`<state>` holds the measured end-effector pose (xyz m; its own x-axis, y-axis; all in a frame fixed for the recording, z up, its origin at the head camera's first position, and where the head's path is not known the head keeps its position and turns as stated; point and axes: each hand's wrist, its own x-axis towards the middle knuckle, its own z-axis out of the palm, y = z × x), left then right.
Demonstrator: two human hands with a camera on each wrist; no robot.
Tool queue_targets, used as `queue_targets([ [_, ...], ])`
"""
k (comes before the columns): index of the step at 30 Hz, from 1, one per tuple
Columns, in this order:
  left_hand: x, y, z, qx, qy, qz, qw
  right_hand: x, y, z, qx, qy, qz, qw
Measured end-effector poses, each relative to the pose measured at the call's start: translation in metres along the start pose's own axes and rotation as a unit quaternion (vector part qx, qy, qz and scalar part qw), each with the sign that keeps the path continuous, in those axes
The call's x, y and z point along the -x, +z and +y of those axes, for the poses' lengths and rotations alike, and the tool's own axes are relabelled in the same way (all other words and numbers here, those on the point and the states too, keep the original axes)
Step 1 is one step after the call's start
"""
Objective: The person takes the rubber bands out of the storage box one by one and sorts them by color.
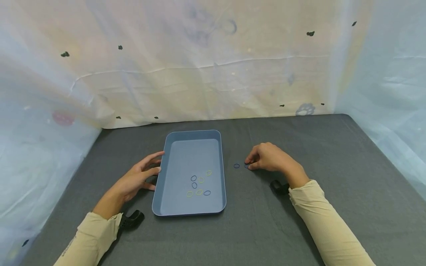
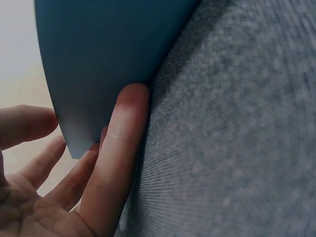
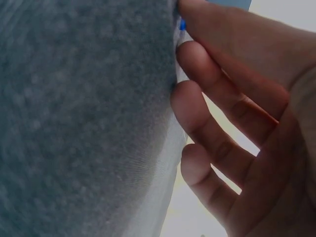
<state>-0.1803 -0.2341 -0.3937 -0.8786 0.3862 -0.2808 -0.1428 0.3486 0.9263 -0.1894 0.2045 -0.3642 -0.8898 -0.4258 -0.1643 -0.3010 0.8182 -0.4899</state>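
Note:
The left hand [image 1: 133, 179] touches the left wall of a blue-grey tray [image 1: 162, 173], its fingers spread along the rim; in the left wrist view the fingers [image 2: 116, 148] lie against the tray's outer side [image 2: 98, 64]. Right of the tray, the right hand [image 1: 271, 159] is low over the cloth, thumb and forefinger at a small blue ring [image 1: 246, 166]. A bit of that blue ring [image 3: 182, 24] shows between the thumb and forefinger of the right hand [image 3: 237, 98] in the right wrist view. Another blue ring [image 1: 236, 166] lies between that hand and the tray.
Inside the tray lie several thin rings, some blue [image 1: 207, 193], others yellow-green [image 1: 199, 192]. A dark grey cloth [image 1: 266, 229] covers the table. Behind it hangs a pale patterned sheet [image 1: 199, 88], with more sheeting at both sides.

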Motion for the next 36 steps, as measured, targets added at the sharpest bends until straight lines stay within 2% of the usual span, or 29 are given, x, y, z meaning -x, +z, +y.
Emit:
queue_targets([
  [24,-0.0006,0.0024,0.0002,-0.003,0.004,0.0,1.0,0.0013,-0.003,0.0075,0.018,-0.019,0.011,0.9996],
  [36,0.0014,0.0006,-0.0005,-0.003,0.0,-0.001,1.0,0.0028,-0.0078,-0.0003,-0.01,-0.022,0.015,0.9996],
])
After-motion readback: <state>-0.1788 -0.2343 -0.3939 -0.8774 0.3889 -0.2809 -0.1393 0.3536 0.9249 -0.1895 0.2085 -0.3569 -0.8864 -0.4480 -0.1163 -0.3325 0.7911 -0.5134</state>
